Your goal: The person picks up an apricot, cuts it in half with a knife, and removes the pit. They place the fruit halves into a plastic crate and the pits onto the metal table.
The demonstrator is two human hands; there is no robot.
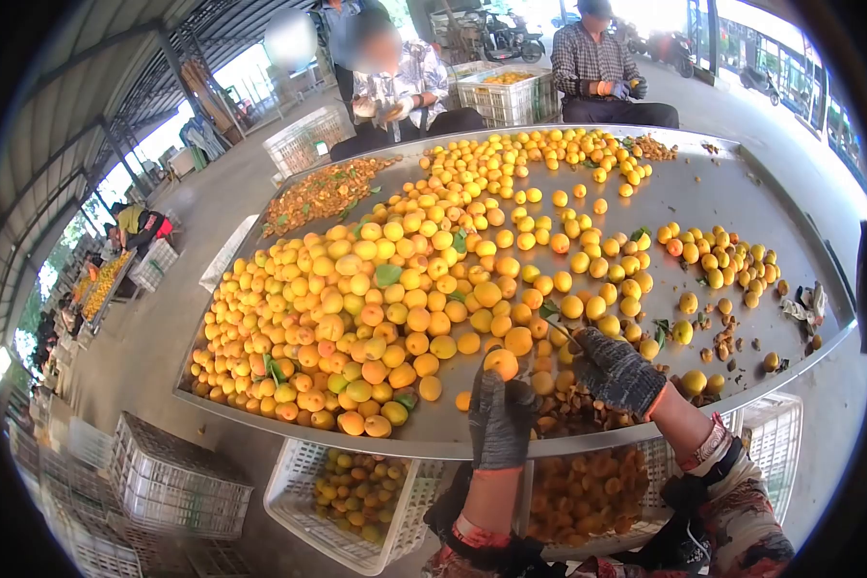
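Observation:
My left hand (503,412), in a grey knit glove, is closed around an apricot (500,363) at the table's near edge. The fruit sticks up above the fingertips. To its right, my gloved right hand (618,374) is closed, fingers pointing toward the left hand. A thin, narrow thing (563,330) juts from its fingertips; its kind is too small to make out. A large pile of whole apricots (356,299) spreads to the left and beyond both hands. Between the hands and under the right one lie brownish scraps (576,409), partly hidden.
The metal table (679,197) has a raised rim. Below its near edge stand a crate of whole apricots (361,493) and a crate of split apricots (588,491). Two people sit across the table, with another person behind. Stacked white crates (178,477) stand at left.

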